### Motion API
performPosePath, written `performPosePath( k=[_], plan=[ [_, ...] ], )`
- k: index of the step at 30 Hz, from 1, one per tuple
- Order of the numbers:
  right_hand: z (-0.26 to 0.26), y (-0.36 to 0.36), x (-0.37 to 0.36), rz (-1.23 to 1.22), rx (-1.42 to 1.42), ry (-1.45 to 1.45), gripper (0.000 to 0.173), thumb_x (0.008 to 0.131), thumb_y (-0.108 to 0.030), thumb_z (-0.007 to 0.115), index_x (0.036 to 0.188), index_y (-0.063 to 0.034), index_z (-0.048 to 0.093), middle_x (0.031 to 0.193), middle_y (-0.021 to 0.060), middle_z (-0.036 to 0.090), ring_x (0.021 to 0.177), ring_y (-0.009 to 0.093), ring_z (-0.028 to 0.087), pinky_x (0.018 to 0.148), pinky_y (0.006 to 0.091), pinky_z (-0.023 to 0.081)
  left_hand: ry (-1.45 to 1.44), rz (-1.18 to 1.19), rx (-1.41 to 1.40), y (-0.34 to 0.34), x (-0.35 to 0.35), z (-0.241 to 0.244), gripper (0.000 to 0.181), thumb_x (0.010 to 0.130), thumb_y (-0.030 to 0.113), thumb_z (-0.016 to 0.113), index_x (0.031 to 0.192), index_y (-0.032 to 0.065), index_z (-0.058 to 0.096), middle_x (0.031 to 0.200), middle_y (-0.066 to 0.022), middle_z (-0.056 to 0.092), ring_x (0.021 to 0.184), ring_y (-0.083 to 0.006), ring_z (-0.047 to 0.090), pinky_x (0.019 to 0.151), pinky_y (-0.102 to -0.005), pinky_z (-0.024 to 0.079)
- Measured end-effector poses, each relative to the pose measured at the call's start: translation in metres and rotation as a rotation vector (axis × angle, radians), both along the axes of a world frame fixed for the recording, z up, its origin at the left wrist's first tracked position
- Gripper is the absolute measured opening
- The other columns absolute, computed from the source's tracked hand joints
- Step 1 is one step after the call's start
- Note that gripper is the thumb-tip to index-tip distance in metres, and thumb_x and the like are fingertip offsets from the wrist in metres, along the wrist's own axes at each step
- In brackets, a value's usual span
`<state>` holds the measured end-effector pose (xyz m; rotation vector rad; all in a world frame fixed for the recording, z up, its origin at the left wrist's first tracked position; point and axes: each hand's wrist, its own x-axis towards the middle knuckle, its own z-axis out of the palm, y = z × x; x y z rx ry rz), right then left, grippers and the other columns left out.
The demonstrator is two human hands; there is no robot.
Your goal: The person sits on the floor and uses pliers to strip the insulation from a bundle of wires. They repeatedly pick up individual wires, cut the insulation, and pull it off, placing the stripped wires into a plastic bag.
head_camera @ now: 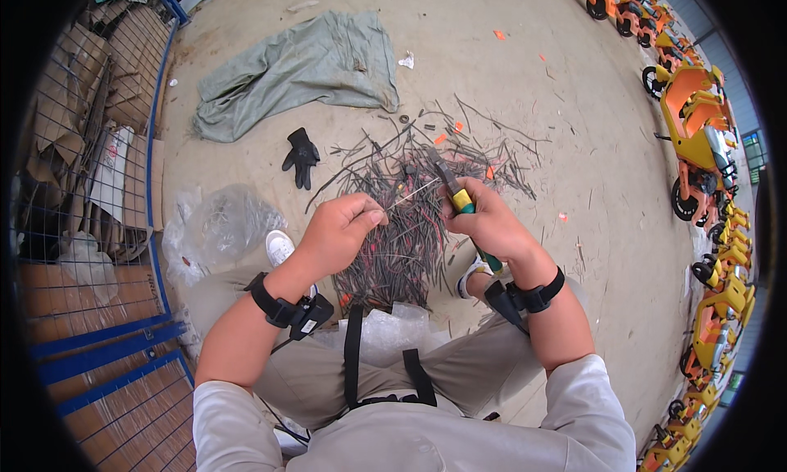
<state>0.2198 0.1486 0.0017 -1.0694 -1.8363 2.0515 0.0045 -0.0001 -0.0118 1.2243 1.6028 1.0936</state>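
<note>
My left hand (347, 229) pinches one end of a thin, light-coloured wire (415, 193) between thumb and fingers. The wire slants up and right to the fingertips of my right hand (482, 217). That hand is closed round a pair of pliers (460, 196) with yellow and green handles, whose dark jaws point up and left, away from me. Whether the right fingers also grip the wire cannot be told. Below both hands a large heap of cut dark wire pieces (399, 260), with some red ones among them, lies on the floor between my feet.
A black glove (300, 158) lies left of the heap, and a grey-green woven sack (307, 72) beyond it. Clear plastic bags (227, 223) rest near my left foot. A blue mesh cage (161, 103) with cardboard stands at the left. Yellow and orange ride-on vehicles (701, 121) line the right side.
</note>
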Motion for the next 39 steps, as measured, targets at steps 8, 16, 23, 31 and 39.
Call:
performPosePath(
  k=[8,16,23,31,39],
  plan=[
    [0.009,0.055,0.034,-0.512,0.128,0.039,0.026,0.082,0.001,0.056,0.106,-0.002,0.051,0.095,0.0079,0.061,0.077,0.014,0.056,0.067,0.0285,0.047,-0.099,0.176,-0.001,-0.01,-0.019,-0.014,0.016,0.092,0.012,0.057,0.092,-0.0011,0.066,0.084,-0.0048,0.068,0.074,-0.0116,0.06,0.069,-0.0277,0.048],
    [0.016,-0.037,-0.017,-0.088,0.48,0.176,0.021,0.086,-0.01,0.068,0.1,-0.0026,0.055,0.088,0.0075,0.065,0.079,0.019,0.063,0.071,0.0342,0.05,0.12,-0.154,-0.127,-0.002,0.001,-0.018,0.018,0.091,0.019,0.062,0.091,0.0017,0.067,0.082,-0.0047,0.068,0.077,-0.0122,0.061,0.072,-0.0279,0.049],
    [0.003,-0.059,-0.021,0.16,0.561,-0.041,0.025,0.083,-0.012,0.071,0.101,-0.0026,0.056,0.085,0.0197,0.064,0.078,0.038,0.063,0.069,0.0391,0.05,-0.106,-0.231,-0.267,-0.006,0.006,-0.029,0.019,0.095,0.017,0.058,0.1,0.0002,0.066,0.086,-0.0019,0.067,0.079,-0.0058,0.055,0.072,-0.0249,0.045],
    [-0.006,-0.046,-0.009,0.063,0.457,-0.037,0.018,0.083,-0.009,0.072,0.091,-0.0051,0.057,0.078,0.0039,0.061,0.07,0.013,0.055,0.064,0.0311,0.047,-0.042,-0.216,-0.195,-0.006,-0.001,-0.015,0.02,0.095,0.017,0.057,0.098,-0.0015,0.066,0.091,-0.0054,0.069,0.085,-0.0104,0.061,0.08,-0.0261,0.048],
    [0.009,-0.021,-0.005,-0.084,0.185,0.057,0.016,0.081,0.0,0.071,0.083,-0.0053,0.056,0.071,-0.0015,0.055,0.065,0.008,0.051,0.059,0.0252,0.044,-0.129,-0.108,-0.117,-0.005,-0.016,-0.033,0.02,0.093,0.017,0.058,0.094,0.001,0.069,0.087,-0.0059,0.07,0.077,-0.0113,0.063,0.074,-0.0283,0.05]
  ],
)
